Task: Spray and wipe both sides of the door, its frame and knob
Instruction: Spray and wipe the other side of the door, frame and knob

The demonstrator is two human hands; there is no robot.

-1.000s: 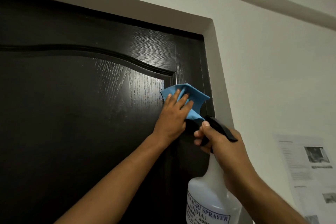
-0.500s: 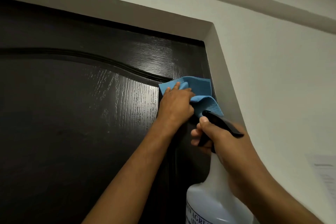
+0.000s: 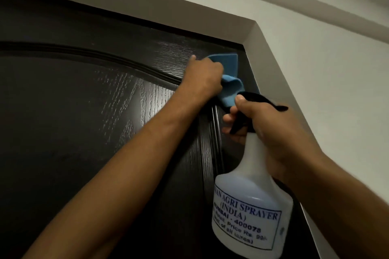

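Head camera is my only view, tilted up at the top right corner of the dark door [image 3: 88, 132]. I judge the step in hand to be wiping this face of the door near its upper edge; wet streaks shine on the grain of the panel to the left of the cloth, so spray looks already laid here.

My left hand [image 3: 203, 78] presses the blue cloth [image 3: 228, 63] against the door just below the top rail of the frame [image 3: 271, 52]. The fingers look curled over the bunched part of the cloth, with one flat corner sticking out above the knuckles and a fold hanging below toward the other hand. How tightly the fingers close I cannot tell, since the back of the hand hides them.

My right hand [image 3: 259, 124] grips the neck of the spray bottle [image 3: 250, 202], thumb over the black head and fingers wrapped at the trigger; the nozzle points toward the door edge. The bottle hangs upright, close to the door but, as far as I can tell, not touching it.

Next I would carry the cloth on into the corner and along the frame, keeping flat pressure and holding the bottle clear of the wiping arm. The knob is out of view, below.
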